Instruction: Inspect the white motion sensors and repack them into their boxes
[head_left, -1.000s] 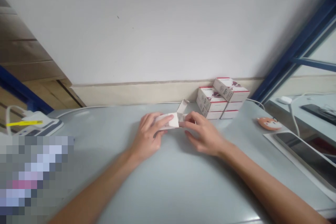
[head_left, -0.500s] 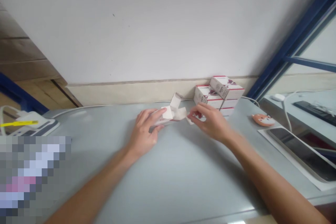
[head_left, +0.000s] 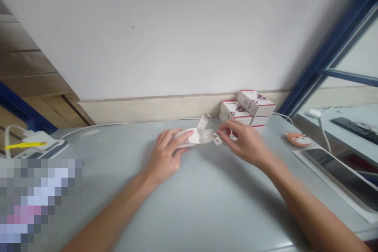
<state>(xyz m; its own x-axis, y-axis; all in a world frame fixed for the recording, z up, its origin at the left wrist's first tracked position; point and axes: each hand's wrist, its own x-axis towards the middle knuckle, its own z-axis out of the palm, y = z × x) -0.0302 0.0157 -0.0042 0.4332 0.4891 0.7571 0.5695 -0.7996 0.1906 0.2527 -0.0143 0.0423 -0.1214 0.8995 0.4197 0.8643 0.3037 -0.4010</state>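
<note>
Open white carton (head_left: 193, 138) under the left hand (head_left: 164, 152) at mid desk (head_left: 206, 208)

A stack of red-trimmed white boxes (head_left: 246, 111) sits at the far edge, just right of the carton, with an orange fox-faced ornament (head_left: 297, 139) and a tablet (head_left: 339, 173) further right. The left hand clasps the carton, its flaps standing open. The half-open right hand (head_left: 245, 141) seems to hold nothing, its fingertips just beside a small white piece (head_left: 217, 139), too small to identify.
</note>
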